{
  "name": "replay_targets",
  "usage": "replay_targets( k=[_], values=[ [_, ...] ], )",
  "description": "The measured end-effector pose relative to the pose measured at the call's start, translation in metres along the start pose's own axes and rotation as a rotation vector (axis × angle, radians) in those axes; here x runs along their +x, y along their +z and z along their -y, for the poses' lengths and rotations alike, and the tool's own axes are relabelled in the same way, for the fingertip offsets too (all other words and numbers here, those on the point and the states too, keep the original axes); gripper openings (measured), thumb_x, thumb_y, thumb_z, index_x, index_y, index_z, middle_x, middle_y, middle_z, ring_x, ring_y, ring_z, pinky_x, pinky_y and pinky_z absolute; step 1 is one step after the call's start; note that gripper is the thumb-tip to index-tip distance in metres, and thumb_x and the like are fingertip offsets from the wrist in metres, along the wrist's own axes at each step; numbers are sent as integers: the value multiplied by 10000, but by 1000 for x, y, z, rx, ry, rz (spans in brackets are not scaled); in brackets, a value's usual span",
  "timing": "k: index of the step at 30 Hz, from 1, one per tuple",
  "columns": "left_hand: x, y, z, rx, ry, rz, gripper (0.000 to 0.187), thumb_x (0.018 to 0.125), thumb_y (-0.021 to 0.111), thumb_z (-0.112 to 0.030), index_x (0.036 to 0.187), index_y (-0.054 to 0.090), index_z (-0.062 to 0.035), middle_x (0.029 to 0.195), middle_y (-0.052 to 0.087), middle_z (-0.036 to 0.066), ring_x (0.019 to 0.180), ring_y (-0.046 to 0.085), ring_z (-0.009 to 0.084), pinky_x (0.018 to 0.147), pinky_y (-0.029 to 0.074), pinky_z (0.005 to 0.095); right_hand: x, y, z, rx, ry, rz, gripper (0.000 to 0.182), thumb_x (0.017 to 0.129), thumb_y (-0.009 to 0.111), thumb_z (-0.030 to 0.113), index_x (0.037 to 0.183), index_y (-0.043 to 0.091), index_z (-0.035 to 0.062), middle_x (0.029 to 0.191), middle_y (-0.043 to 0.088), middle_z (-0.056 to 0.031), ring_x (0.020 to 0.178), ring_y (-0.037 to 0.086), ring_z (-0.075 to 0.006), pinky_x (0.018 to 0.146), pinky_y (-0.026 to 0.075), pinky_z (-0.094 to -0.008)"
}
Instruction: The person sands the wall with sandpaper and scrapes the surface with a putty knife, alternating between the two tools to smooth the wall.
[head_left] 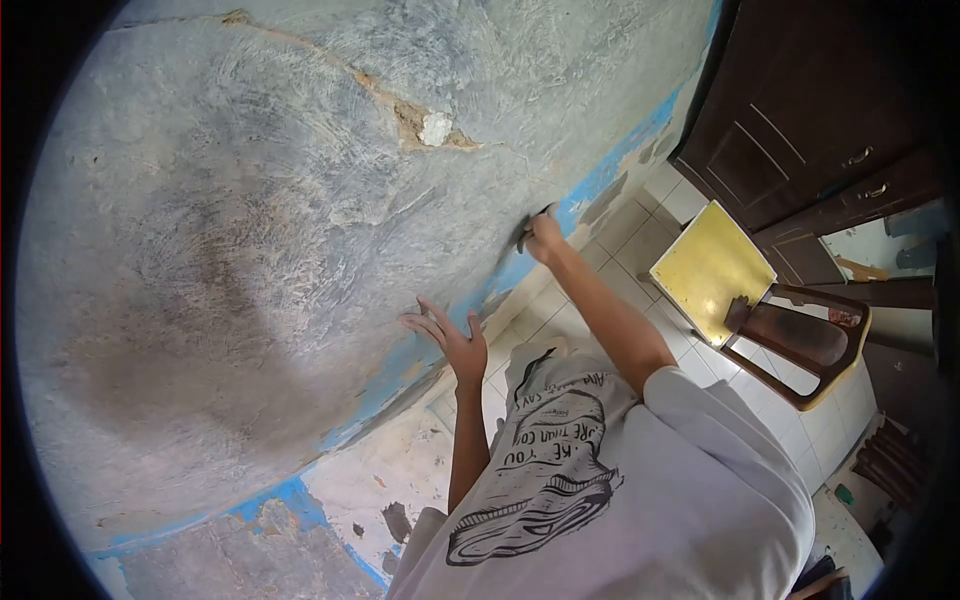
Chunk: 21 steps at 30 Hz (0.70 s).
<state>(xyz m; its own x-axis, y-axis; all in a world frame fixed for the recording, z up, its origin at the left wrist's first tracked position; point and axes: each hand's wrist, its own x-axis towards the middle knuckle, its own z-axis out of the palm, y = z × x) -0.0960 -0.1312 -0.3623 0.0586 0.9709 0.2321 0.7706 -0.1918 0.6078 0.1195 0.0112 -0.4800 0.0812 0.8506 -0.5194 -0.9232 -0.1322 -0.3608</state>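
In the head view, my left hand (458,345) rests with fingers spread on the grey plastered wall (300,200), near its blue-painted lower band (400,370). Farther along the same wall, my right hand (544,238) is closed round a small dark hand tool (525,236). That tool lies right at the wall surface, just above the blue strip; its exact kind cannot be made out, since the fingers cover most of it. Swirled scratch marks and a dark smudge cover much of the plaster.
A crack with a broken patch (435,128) runs across the upper wall. Right of my arm stands a chair with a yellow seat (712,270) on white floor tiles (625,235). Beyond it is a dark brown cabinet (800,120). More items crowd the lower right edge.
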Motion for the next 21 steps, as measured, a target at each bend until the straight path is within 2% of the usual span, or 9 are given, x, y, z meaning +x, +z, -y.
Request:
replay_targets(
  k=[5,6,9,12,13,16,17,20,21],
  values=[
    [-3,-1,4,53,13,38,936,1019,600,-256,1653,-53,-33,1608,-307,364,1494,-301,528,1196,-38,678,-60,48,-13,2,28,81,857,852,375,-161,1622,136,131,1393,488,-230,866,608,-307,629,506,-401],
    [-2,0,3,70,18,38,936,1020,599,-259,1652,-53,-32,1609,-306,364,1494,-300,528,1197,-34,676,-119,87,10,-90,-8,35,852,847,363,-165,1617,148,129,1400,476,-237,870,609,-312,611,505,-392],
    [0,3,4,70,-15,53,942,1021,599,-269,1650,-58,-27,1610,-303,364,1497,-295,528,1201,-25,673,-78,55,4,-75,-137,89,877,839,344,-173,1627,126,145,1402,473,-241,836,601,-302,539,475,-384],
    [-6,3,-2,56,-12,52,951,1023,600,-279,1648,-71,-25,1612,-299,363,1498,-293,527,1200,-24,675,-52,23,22,50,-80,27,916,826,336,-182,1641,97,164,1382,478,-236,789,584,-289,487,446,-389],
    [-3,5,-6,49,5,45,955,1023,600,-282,1647,-76,-24,1613,-297,363,1498,-292,528,1199,-25,677,-55,20,25,-133,-23,58,945,832,346,-181,1657,59,181,1360,480,-228,775,568,-281,506,438,-383],
    [-4,6,-2,50,23,39,968,1025,603,-299,1646,-90,-30,1615,-301,356,1498,-291,529,1196,-28,682,-75,41,-11,-28,-15,108,979,834,366,-176,1672,15,189,1310,491,-218,760,562,-268,537,435,-379],
    [-4,5,-3,53,27,47,972,1024,606,-300,1646,-91,-31,1617,-302,352,1498,-291,529,1197,-30,681,-105,65,0,-128,-118,107,1005,848,383,-165,1679,-43,204,1284,494,-211,755,557,-256,563,431,-379],
    [0,4,-7,55,18,51,984,1019,618,-302,1648,-92,-37,1620,-305,344,1499,-289,529,1197,-36,680,-102,74,24,-192,-176,126,1033,848,394,-157,1676,-91,223,1277,479,-219,791,555,-246,578,447,-374],
    [1,5,-10,53,-1,53,989,1016,623,-304,1649,-91,-43,1621,-304,342,1499,-288,529,1197,-37,680,-79,59,24,-173,-200,44,1023,841,392,-153,1671,-92,199,1250,507,-238,830,584,-270,583,472,-383]
  ],
)
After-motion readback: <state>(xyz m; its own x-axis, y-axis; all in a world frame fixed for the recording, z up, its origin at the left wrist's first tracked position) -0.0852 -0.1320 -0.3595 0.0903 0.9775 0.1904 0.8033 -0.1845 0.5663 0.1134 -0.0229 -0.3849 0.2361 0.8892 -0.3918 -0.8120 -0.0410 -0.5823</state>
